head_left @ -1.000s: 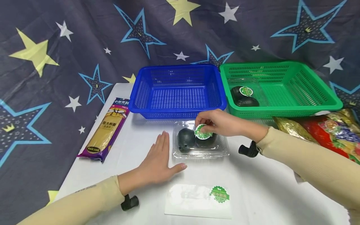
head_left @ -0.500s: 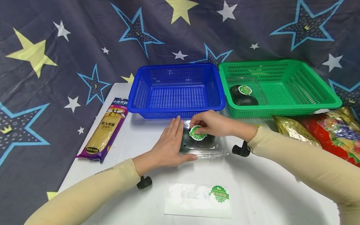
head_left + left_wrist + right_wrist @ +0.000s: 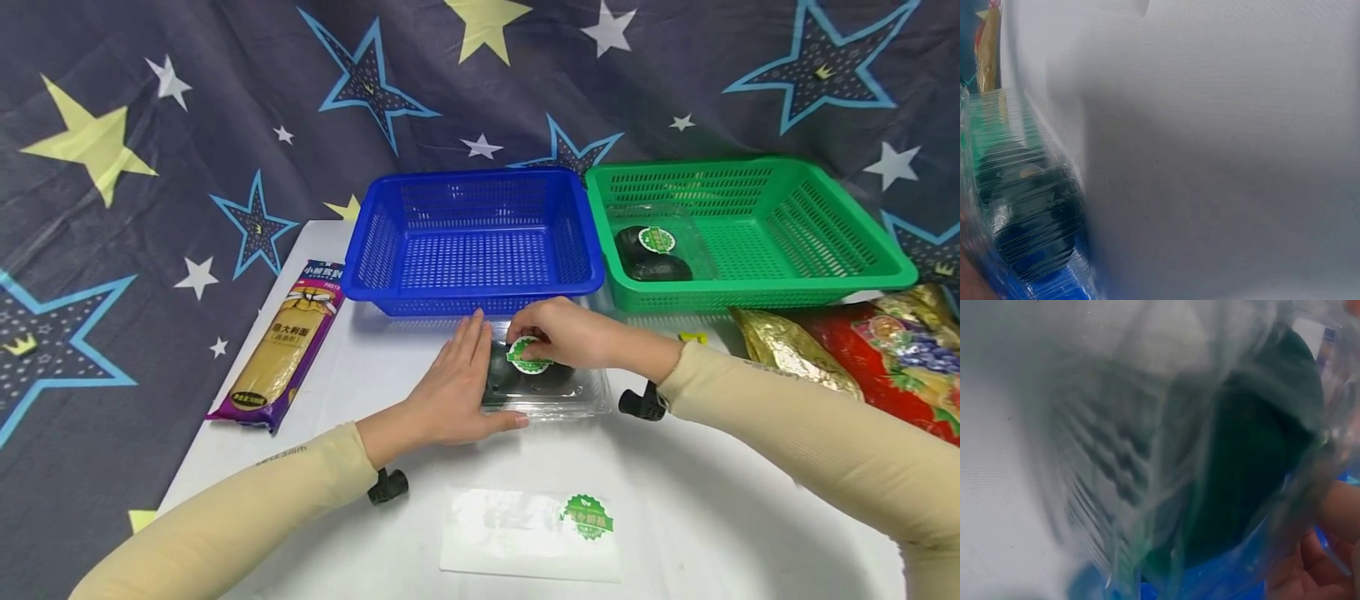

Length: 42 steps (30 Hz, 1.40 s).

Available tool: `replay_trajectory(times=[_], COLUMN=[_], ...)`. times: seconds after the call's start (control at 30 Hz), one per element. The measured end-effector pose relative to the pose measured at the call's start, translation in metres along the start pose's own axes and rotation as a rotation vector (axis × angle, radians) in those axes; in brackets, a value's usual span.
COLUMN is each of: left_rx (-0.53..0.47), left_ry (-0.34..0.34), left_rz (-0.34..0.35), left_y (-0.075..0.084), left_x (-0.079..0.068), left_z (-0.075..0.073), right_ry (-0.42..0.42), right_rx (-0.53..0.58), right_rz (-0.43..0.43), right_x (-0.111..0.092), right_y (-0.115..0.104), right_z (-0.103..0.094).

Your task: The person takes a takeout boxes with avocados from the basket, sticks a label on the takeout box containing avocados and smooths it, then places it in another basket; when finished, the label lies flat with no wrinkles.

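A clear plastic clamshell box with dark, rounded fruit inside sits mid-table, in front of the blue basket. My left hand lies along its left side, fingers straight and thumb stretched toward the front edge. Over the lid, my right hand pinches a round green-and-white sticker, its thumb on the sticker's face and its fingers curled. In the left wrist view the ribbed box wall shows at the left. The right wrist view has the dark fruit through blurred plastic, with curled fingers at right.
A white backing sheet bearing one green sticker lies in front. Behind stand a blue basket and a green basket holding another fruit box. Pasta lies left, red-and-gold bags right.
My left hand has moved right, from beside the box up against its left side. My right hand and the sticker have shifted slightly left over the lid, holding nearly still in the last half second.
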<state>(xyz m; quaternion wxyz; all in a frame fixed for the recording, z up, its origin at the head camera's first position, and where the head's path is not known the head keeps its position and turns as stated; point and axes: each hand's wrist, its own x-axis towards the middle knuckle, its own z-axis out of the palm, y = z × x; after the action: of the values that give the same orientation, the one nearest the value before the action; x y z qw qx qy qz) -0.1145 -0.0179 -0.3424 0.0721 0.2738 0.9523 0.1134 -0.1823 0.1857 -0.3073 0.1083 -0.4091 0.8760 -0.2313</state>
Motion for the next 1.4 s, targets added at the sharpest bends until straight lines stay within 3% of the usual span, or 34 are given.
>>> replay_trajectory(times=[0.13, 0.3, 0.4, 0.57, 0.73, 0.9, 1.23, 1.4], left_rx=[0.005, 0.008, 0.005, 0.003, 0.007, 0.004, -0.003, -0.007], left_ry=[0.002, -0.003, 0.006, 0.018, 0.012, 0.004, -0.001, 0.015], left_rz=[0.005, 0.003, 0.004, 0.003, -0.008, -0.010, 0.007, 0.025], left_y=[0.001, 0.001, 0.001, 0.002, 0.003, 0.003, 0.000, -0.001], left_x=[0.000, -0.001, -0.001, 0.000, -0.001, -0.001, -0.001, -0.001], left_z=[0.000, 0.000, 0.000, 0.000, 0.000, 0.000, 0.001, 0.002], right_ry=[0.042, 0.090, 0.077, 0.023, -0.018, -0.019, -0.020, -0.041], right_rx=[-0.074, -0.228, -0.297, -0.355, -0.347, -0.332, -0.307, -0.294], right_rz=[-0.037, -0.170, -0.214, -0.207, -0.186, -0.224, -0.278, -0.265], right_x=[-0.004, -0.013, -0.020, -0.039, -0.057, -0.064, -0.059, -0.051], right_y=[0.000, -0.004, -0.007, -0.010, -0.011, -0.012, -0.016, -0.017], right_z=[0.002, 0.003, 0.004, 0.010, 0.018, 0.021, 0.030, 0.030])
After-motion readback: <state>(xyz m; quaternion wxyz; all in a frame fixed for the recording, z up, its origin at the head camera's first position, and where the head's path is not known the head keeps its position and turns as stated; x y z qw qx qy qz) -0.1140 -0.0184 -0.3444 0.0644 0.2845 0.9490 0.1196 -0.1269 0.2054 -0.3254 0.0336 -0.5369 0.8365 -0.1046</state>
